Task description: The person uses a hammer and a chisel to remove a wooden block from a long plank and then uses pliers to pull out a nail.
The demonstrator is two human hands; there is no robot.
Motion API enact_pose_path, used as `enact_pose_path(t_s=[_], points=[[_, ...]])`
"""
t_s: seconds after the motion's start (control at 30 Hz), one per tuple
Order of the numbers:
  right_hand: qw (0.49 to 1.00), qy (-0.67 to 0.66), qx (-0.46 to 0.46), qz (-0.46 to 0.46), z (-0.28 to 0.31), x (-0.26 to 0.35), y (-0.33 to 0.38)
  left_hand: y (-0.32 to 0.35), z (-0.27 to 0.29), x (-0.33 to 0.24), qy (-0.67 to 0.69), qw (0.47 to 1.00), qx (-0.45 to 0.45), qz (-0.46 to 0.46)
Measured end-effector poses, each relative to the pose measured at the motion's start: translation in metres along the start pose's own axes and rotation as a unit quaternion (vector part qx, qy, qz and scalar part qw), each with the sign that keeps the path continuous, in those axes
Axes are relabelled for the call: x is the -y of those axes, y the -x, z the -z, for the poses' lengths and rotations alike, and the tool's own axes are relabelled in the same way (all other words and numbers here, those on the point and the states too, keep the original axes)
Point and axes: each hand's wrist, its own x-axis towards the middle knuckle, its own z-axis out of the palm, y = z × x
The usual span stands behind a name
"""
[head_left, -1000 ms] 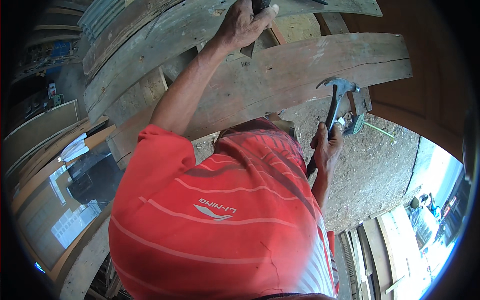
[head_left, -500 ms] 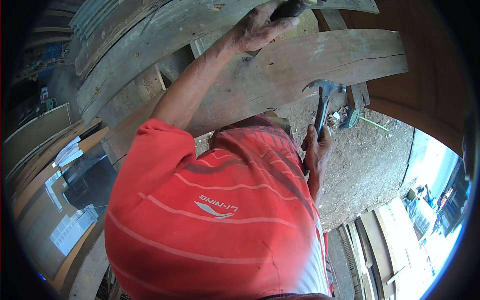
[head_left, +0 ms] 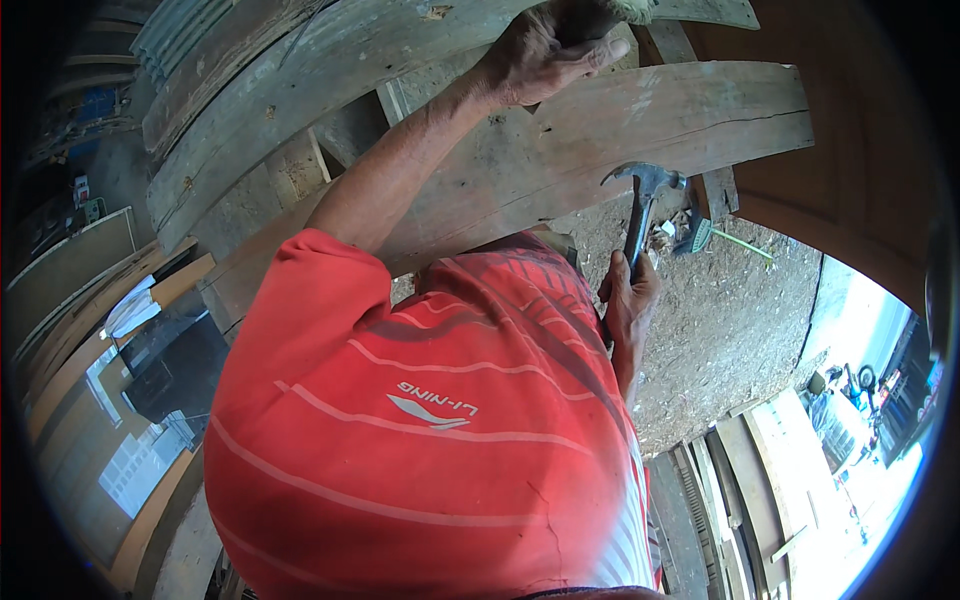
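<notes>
Your red shirt (head_left: 410, 400), crossed by pale stripes, fills the middle of the view. Beyond it, a long weathered near plank (head_left: 640, 130) slants up to the right, cracked toward its right end; a far plank (head_left: 350, 78) lies past it, and your left forearm crosses over the near one. Bare, littered ground (head_left: 730, 340) spreads on your right, with a brown panel (head_left: 850, 150) above it and a row of boards (head_left: 745, 480) at the lower right.

The hammer (head_left: 639, 212) stands up out of your right fist, its head above the fingers, claw pointing left and striking face right. In this view the head overlaps the near plank's lower edge; you cannot tell from here whether they touch. The fingers of your right hand (head_left: 630, 302) are wrapped closed about the handle, thumb lying up along it.

At the upper edge, a dark object with a pale, shaggy end (head_left: 590, 20) sits in your left hand (head_left: 535, 60), partly cut off by the frame. Those fingers are curled around its body, thumb stretched to the right beneath it.

Smallest, a green-handled tool (head_left: 742, 245) lies on the ground, right of the hammer.
</notes>
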Motion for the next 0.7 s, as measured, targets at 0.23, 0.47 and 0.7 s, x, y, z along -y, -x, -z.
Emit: enact_pose_path(t_s=[0.23, 0.47, 0.7], points=[[1.000, 0.021, 0.010, 0.001, -0.005, 0.005, -0.007, 0.016, 0.005, 0.009, -0.140, 0.989, -0.020, -0.053], [1.000, 0.023, 0.015, 0.007, -0.013, 0.014, -0.014, 0.017, 0.011, 0.012, -0.044, 0.993, -0.015, 0.106], [0.999, 0.025, 0.031, -0.007, -0.012, 0.021, -0.016, 0.017, 0.014, 0.014, -0.048, 0.995, -0.016, 0.085]])
